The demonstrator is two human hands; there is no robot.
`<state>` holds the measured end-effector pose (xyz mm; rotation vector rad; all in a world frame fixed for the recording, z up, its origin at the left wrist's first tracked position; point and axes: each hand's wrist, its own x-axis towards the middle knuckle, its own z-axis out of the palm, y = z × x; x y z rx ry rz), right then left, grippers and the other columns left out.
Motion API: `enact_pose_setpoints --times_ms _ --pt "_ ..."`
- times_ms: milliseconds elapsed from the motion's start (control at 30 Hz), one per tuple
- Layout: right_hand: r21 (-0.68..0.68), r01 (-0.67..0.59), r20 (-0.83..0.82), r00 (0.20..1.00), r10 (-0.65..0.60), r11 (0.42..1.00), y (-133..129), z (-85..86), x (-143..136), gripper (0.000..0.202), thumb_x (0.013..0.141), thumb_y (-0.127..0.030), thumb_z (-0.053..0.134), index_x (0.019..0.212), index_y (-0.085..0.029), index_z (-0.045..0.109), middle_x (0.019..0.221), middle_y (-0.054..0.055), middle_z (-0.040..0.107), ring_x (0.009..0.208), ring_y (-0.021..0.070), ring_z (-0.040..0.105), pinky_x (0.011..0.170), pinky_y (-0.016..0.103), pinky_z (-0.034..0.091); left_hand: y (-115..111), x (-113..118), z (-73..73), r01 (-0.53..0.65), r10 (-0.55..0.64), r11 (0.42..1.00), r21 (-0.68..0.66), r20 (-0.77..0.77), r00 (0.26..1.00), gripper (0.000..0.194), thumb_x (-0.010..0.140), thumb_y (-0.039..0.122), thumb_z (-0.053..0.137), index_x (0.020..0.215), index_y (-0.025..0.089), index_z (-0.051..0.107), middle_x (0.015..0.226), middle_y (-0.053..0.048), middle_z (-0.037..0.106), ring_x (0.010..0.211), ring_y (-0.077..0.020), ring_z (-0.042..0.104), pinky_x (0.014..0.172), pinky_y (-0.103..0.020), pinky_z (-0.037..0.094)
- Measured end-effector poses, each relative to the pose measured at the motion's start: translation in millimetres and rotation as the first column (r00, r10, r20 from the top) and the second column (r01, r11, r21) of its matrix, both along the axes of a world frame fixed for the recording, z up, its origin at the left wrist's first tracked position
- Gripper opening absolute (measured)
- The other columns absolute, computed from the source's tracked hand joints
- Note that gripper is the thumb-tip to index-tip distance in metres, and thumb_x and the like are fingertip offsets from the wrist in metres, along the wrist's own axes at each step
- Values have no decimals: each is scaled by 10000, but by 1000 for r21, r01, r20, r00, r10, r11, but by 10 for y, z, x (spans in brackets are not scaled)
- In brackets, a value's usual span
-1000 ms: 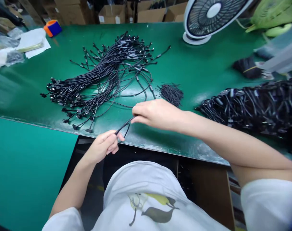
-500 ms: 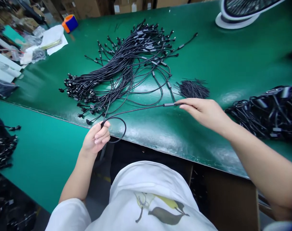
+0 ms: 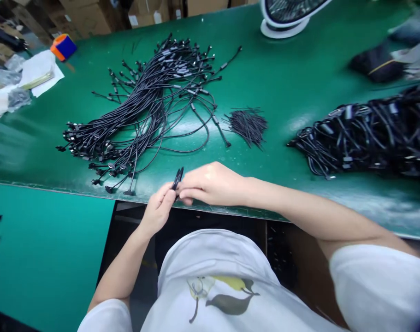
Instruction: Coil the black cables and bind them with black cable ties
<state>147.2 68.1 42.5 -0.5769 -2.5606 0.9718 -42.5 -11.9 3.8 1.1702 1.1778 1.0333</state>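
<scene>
A black cable (image 3: 177, 179), wound into a small coil, stands up between my two hands at the front edge of the table. My left hand (image 3: 160, 207) is closed on the coil, thumb and fingers pinching it. My right hand (image 3: 210, 184) is closed against the coil's right side; its fingertips are partly hidden, and the cable's end does not show. Beyond them lies a large loose bundle of black cables (image 3: 133, 103) with grey sleeves and plugs at the ends. Right of that bundle sits a small pile of short black ties (image 3: 247, 125).
Coiled black cables (image 3: 369, 133) are heaped at the right. A white fan (image 3: 286, 23) stands at the back. Papers (image 3: 40, 71) and an orange and blue tape roll (image 3: 63, 47) lie at the far left. A lower green surface (image 3: 50, 249) adjoins the table's front edge.
The cable stretched between my hands is now wound into a coil. My right hand has come left to meet my left hand. The view has shifted right.
</scene>
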Motion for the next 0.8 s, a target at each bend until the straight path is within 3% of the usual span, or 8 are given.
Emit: enact_pose_setpoints --times_ms 67,133,233,333,433,500,633,800 --pt "-195 138 -222 958 -181 971 94 -82 -36 231 913 -400 568 868 -182 631 848 18 641 795 133 577 720 248 403 2 12 40 30 -26 999 -34 132 991 299 923 460 563 986 183 655 542 42 483 534 -120 489 631 -274 476" --pt "-452 192 -366 851 -377 871 86 -226 -74 362 898 -538 541 889 -181 603 845 18 610 806 134 558 762 265 430 22 17 76 15 8 997 -78 284 959 312 907 484 579 921 177 633 508 74 377 441 -86 347 513 -236 401" --pt "-815 30 -343 779 -524 578 -36 -430 -129 465 895 -619 485 777 -173 538 629 -40 455 579 91 429 603 237 414 37 71 54 -13 69 985 -170 325 943 352 893 515 582 809 173 584 534 61 407 457 -93 388 531 -253 415" --pt "-964 -114 -243 738 -630 239 -119 -496 -145 445 830 -568 627 705 -164 491 533 -110 211 459 41 163 432 181 221 -11 189 -87 7 46 977 -212 246 968 389 920 522 525 740 178 539 557 37 455 556 -134 514 706 -330 477" --pt "-969 -239 -211 691 -691 56 -146 -471 -154 439 757 -531 726 725 -149 513 540 -117 213 451 22 146 405 161 174 -82 305 -262 -55 97 977 -206 197 976 399 947 535 453 742 194 485 573 50 405 569 -129 487 745 -336 457" --pt "-961 -272 -219 670 -710 40 -193 -471 -184 437 739 -536 738 747 -162 513 560 -95 314 453 29 269 410 158 260 -101 346 -348 -78 99 982 -173 117 988 380 940 552 445 797 201 471 607 51 401 569 -127 453 691 -315 433" --pt "-977 -113 -215 578 -787 184 -361 -550 -279 428 785 -590 660 919 -197 557 802 -4 570 579 74 500 433 176 380 -59 386 -417 49 -83 988 -145 -233 969 383 750 420 736 932 198 483 662 59 440 596 -129 435 614 -275 369" --pt "-948 -9 -277 516 -811 318 -355 -634 -320 380 817 -547 645 913 -219 478 776 -45 546 492 42 476 402 150 334 13 515 -453 4 -53 994 -113 -431 901 158 746 260 665 784 179 535 689 19 498 676 -165 492 637 -282 382"
